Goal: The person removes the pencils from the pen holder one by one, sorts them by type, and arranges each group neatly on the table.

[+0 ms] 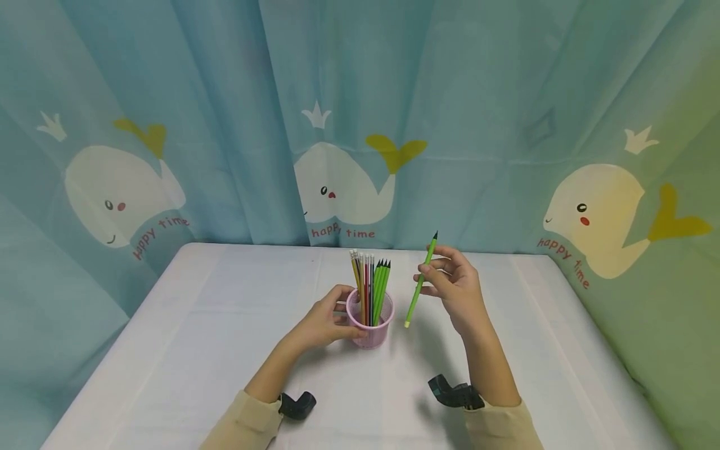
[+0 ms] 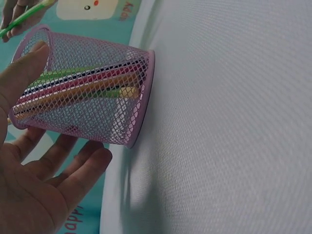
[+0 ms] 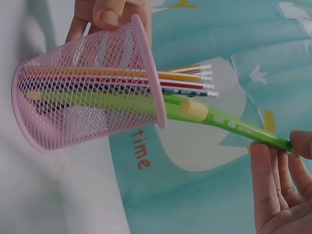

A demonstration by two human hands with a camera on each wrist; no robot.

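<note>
A pink mesh pencil cup (image 1: 375,337) stands upright on the table. My left hand (image 1: 323,320) holds it from the left, thumb near the rim and fingers on the far side. Inside stand several pencils (image 1: 364,281) with white tips up, and several green pencils (image 1: 381,284) with black points up. To the right of the cup, my right hand (image 1: 457,284) pinches another green pencil (image 1: 417,297) between thumb and fingers. That pencil slants, its black point up and its pale yellow end down, apart from the table. In the right wrist view, the pale end overlaps the cup's green pencils.
A white cloth covers the table (image 1: 236,294). Behind and beside it hangs a blue-green curtain (image 1: 478,94) printed with whales. Dark curved wrist mounts (image 1: 298,406) sit at both sleeve cuffs.
</note>
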